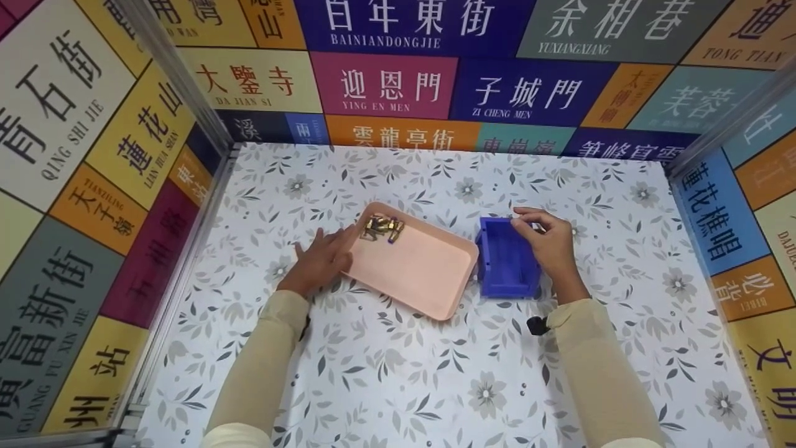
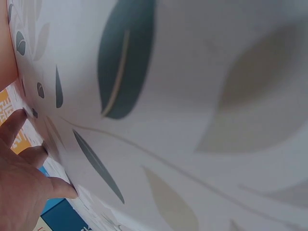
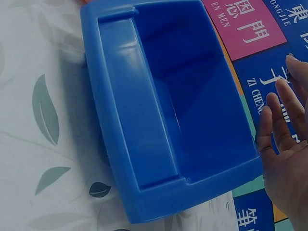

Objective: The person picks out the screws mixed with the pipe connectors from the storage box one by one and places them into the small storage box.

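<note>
A shallow pink tray (image 1: 410, 267) lies slanted on the table. Several small brassy metal pieces (image 1: 380, 228) are grouped in its upper-left corner, one with a blue bit. My left hand (image 1: 318, 260) rests at the tray's left edge with fingers spread. Beside the tray's right end stands a blue plastic bin (image 1: 510, 258), its inside bare as far as the right wrist view shows. Over the bin's right side is my right hand (image 1: 550, 239). Thumb and index finger pinch a tiny dark piece (image 3: 289, 73), too small to identify.
A white cloth with grey flowers and leaves (image 1: 485, 395) covers the table. Panels with coloured street-name signs (image 1: 385, 87) stand at the back and on both sides. A dark wrist device (image 1: 538, 325) sits at the right cuff.
</note>
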Action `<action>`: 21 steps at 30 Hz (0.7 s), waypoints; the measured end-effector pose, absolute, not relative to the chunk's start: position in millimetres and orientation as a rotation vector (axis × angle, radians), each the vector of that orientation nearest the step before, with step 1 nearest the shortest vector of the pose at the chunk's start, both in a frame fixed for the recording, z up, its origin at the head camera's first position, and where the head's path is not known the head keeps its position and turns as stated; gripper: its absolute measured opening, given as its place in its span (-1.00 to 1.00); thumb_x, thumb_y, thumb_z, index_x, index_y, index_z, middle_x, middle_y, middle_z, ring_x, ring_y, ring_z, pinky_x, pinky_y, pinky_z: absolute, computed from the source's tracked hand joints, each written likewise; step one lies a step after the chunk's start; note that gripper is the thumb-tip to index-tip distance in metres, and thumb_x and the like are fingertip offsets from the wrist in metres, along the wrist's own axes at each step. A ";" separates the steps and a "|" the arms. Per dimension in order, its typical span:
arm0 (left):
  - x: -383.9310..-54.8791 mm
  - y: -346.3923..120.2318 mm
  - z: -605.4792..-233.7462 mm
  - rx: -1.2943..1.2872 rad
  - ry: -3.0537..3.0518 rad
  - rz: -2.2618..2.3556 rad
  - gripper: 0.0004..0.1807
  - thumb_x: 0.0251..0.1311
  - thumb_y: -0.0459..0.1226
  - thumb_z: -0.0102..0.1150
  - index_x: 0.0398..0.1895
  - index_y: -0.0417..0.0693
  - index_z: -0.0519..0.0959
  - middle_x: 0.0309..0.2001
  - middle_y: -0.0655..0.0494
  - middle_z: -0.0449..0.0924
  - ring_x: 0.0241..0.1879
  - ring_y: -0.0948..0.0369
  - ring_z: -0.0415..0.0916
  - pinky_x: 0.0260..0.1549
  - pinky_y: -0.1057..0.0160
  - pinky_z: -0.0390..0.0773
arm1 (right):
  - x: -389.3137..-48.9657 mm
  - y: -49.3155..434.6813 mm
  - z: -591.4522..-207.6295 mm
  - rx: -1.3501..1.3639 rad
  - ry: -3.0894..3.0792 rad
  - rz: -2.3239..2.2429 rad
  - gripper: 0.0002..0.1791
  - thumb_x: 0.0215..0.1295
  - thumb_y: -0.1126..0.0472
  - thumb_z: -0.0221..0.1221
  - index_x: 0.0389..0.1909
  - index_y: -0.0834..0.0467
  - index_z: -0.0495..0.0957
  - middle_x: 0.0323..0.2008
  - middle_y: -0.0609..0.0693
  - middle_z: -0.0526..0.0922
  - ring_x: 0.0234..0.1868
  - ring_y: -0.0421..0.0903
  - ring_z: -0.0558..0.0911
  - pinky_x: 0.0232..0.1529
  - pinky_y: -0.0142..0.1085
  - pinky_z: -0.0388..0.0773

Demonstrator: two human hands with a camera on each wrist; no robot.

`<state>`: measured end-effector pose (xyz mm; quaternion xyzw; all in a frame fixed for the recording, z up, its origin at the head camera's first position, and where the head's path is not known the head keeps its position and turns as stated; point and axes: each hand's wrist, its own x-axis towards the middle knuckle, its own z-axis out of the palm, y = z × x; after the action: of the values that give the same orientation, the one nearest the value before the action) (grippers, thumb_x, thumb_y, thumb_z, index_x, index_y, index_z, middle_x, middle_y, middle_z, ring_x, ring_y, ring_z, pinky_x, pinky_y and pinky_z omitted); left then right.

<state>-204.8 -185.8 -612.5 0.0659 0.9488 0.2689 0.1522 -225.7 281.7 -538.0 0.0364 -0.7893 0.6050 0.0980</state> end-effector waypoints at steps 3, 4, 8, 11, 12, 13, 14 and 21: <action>-205.2 -185.9 -612.8 0.184 2.721 0.772 -0.33 0.50 0.24 -0.35 0.62 0.67 -0.16 0.65 0.23 0.01 0.65 -0.17 -0.43 0.36 -0.56 -0.53 | -226.4 282.1 -538.7 0.116 -2.321 1.799 -0.78 0.27 0.29 0.39 -0.24 0.43 0.71 0.06 0.27 0.73 0.06 -0.19 0.71 0.04 -0.43 0.60; -205.4 -185.9 -613.0 0.185 2.721 0.769 -0.33 0.50 0.24 -0.35 0.62 0.67 -0.16 0.65 0.23 0.01 0.65 -0.18 -0.43 0.36 -0.56 -0.53 | -226.4 282.2 -538.7 0.120 -2.320 1.796 -0.77 0.27 0.29 0.39 -0.24 0.43 0.71 0.06 0.27 0.73 0.07 -0.18 0.71 0.04 -0.44 0.60; -206.1 -186.0 -613.2 0.187 2.719 0.763 -0.33 0.50 0.25 -0.37 0.62 0.68 -0.17 0.65 0.21 0.01 0.65 -0.19 -0.43 0.35 -0.57 -0.54 | -225.9 282.3 -538.6 0.134 -2.317 1.788 -0.77 0.26 0.27 0.40 -0.24 0.42 0.72 0.05 0.26 0.73 0.09 -0.08 0.71 0.03 -0.45 0.61; -205.7 -187.1 -612.7 0.207 2.724 0.767 -0.33 0.51 0.24 -0.37 0.63 0.66 -0.17 0.65 0.19 0.01 0.64 -0.21 -0.41 0.34 -0.59 -0.52 | -225.0 282.1 -538.1 0.146 -2.333 1.765 -0.77 0.27 0.27 0.39 -0.23 0.41 0.72 0.06 0.26 0.73 0.11 -0.05 0.70 0.04 -0.46 0.59; -205.4 -187.6 -612.4 0.218 2.728 0.769 -0.33 0.51 0.23 -0.35 0.63 0.64 -0.16 0.65 0.18 0.02 0.64 -0.22 -0.40 0.34 -0.60 -0.50 | -224.4 281.9 -538.0 0.144 -2.338 1.762 -0.77 0.27 0.27 0.39 -0.23 0.41 0.72 0.06 0.26 0.72 0.12 -0.06 0.70 0.05 -0.45 0.59; -204.8 -188.2 -611.9 0.230 2.729 0.773 -0.33 0.52 0.22 -0.34 0.63 0.63 -0.16 0.65 0.18 0.02 0.64 -0.22 -0.39 0.34 -0.60 -0.48 | -223.9 281.8 -537.8 0.143 -2.346 1.755 -0.77 0.28 0.26 0.39 -0.23 0.40 0.72 0.07 0.25 0.72 0.13 -0.06 0.69 0.06 -0.46 0.58; -204.4 -188.8 -611.4 0.240 2.732 0.775 -0.33 0.52 0.20 -0.32 0.63 0.62 -0.14 0.65 0.17 0.03 0.64 -0.22 -0.38 0.34 -0.61 -0.46 | -223.2 281.6 -537.4 0.141 -2.355 1.749 -0.77 0.28 0.26 0.38 -0.22 0.40 0.72 0.08 0.25 0.72 0.14 -0.07 0.68 0.06 -0.47 0.57; -203.1 -189.1 -609.9 0.250 2.736 0.766 -0.33 0.53 0.17 -0.30 0.63 0.62 -0.15 0.64 0.17 0.04 0.64 -0.22 -0.35 0.35 -0.61 -0.40 | -221.5 280.9 -535.8 0.140 -2.365 1.741 -0.75 0.30 0.23 0.38 -0.21 0.39 0.72 0.09 0.25 0.71 0.17 0.16 0.63 0.02 -0.46 0.55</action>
<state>-203.1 -189.1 -609.9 0.0869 0.9492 0.2657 0.1443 -221.5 280.9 -535.8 0.0474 -0.8003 0.5892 0.1004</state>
